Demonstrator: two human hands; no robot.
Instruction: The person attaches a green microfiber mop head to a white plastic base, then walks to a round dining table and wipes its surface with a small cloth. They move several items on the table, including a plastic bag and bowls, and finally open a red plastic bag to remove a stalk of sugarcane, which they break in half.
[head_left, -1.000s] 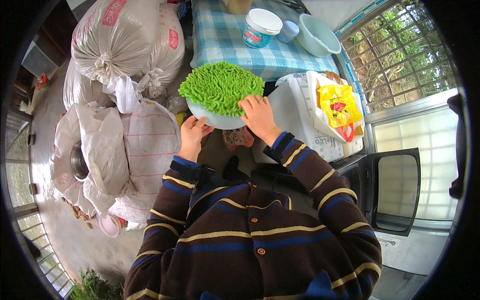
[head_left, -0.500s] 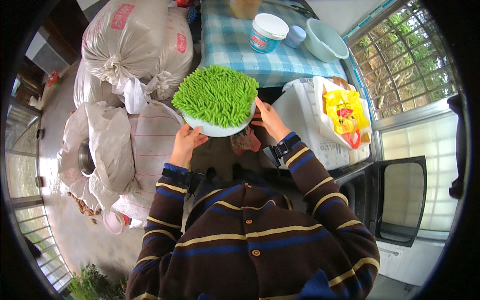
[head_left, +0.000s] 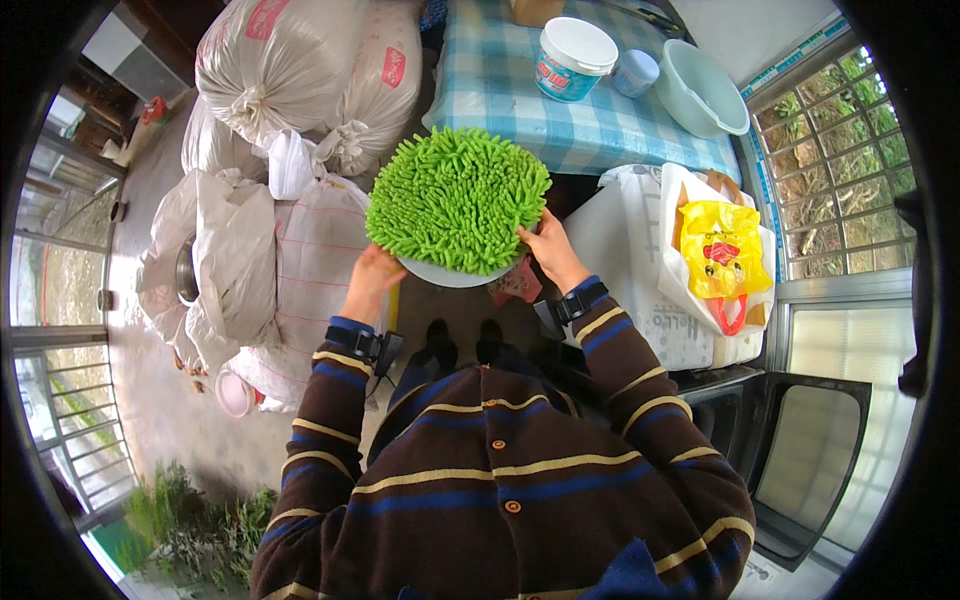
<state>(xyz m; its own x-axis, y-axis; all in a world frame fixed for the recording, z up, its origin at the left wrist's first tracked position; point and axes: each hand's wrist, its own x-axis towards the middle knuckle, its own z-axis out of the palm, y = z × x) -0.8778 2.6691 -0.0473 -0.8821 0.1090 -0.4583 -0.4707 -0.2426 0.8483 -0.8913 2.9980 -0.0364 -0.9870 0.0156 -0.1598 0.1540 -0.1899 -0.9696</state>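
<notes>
A mop head with shaggy bright green chenille pile faces up in front of my body, at waist height above the floor. Its pale, smooth backing plate shows along the near edge. My right hand grips the right rim, thumb near the pile and the other fingers mostly hidden beneath. At the left rim is my left hand, blurred by motion. Its fingertips reach the edge of the pile, and I cannot make out whether they hold it.
Stuffed white sacks stand at the left, an opened sack nearer. A table with a blue checked cloth bears a white-lidded tub, a small jar and a pale basin. At the right lies a yellow bag.
My left hand has shifted along the mop head's rim, from the near edge to the left side. The mop head appears turned slightly. The view has swung a little, showing my feet.
</notes>
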